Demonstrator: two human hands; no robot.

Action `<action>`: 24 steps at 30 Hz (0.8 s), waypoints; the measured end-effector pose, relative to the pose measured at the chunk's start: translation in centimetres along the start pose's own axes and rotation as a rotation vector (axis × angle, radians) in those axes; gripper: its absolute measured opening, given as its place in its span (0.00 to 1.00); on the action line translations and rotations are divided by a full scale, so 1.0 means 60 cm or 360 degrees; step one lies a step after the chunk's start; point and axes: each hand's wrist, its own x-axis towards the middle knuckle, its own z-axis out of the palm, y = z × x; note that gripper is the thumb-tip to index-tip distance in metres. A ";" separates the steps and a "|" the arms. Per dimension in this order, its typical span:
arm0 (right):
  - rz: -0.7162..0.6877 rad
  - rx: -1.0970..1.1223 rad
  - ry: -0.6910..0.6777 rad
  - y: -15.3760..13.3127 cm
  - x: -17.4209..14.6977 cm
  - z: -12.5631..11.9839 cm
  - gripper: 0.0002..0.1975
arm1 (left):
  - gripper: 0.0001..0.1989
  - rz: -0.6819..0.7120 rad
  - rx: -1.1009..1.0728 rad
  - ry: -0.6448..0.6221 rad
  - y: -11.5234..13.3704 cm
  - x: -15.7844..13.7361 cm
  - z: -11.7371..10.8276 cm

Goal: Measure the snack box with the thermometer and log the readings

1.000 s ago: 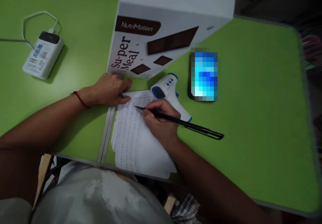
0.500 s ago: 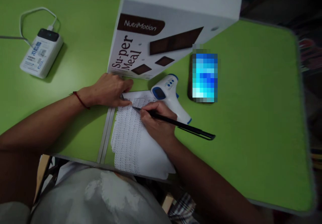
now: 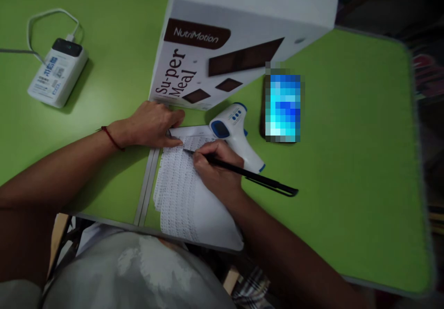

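Note:
My right hand pinches a long black pen, its cap on the rear end. The pen's tip meets a sheet of paper covered in small rows of writing. More paper lies underneath, and the lower edge reaches the table's front edge. At the paper's upper left corner rests my left hand, thumb lying on the sheet and forefinger apart from it, other fingers curled out of sight. A white and blue infrared thermometer lies just beyond my right hand, touching the paper's upper right side.
A tall white carton stands behind the paper. Right of the thermometer lies a phone with a blurred lit screen. On the left is a white power bank with a cable plugged in. A metal seam crosses the green table.
The lower part of the paper has shifted slightly right. My right hand and the pen have barely moved; the left hand stays on the paper's corner.

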 end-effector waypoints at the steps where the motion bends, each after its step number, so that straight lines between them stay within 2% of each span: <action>1: 0.0003 0.0005 0.0001 0.000 0.001 0.000 0.05 | 0.20 -0.0001 -0.0002 -0.0003 0.000 0.000 -0.001; 6: 0.0042 -0.0033 0.0050 -0.003 0.003 -0.001 0.05 | 0.20 0.0012 0.0001 0.0014 -0.001 0.000 -0.001; 12: 0.0018 -0.0046 0.0005 0.001 0.002 -0.001 0.06 | 0.20 0.0035 0.0039 0.0056 -0.003 0.000 0.002; 24: 0.0033 -0.0046 0.0032 0.004 -0.001 0.000 0.06 | 0.20 0.0017 -0.0002 0.0028 -0.002 -0.001 0.000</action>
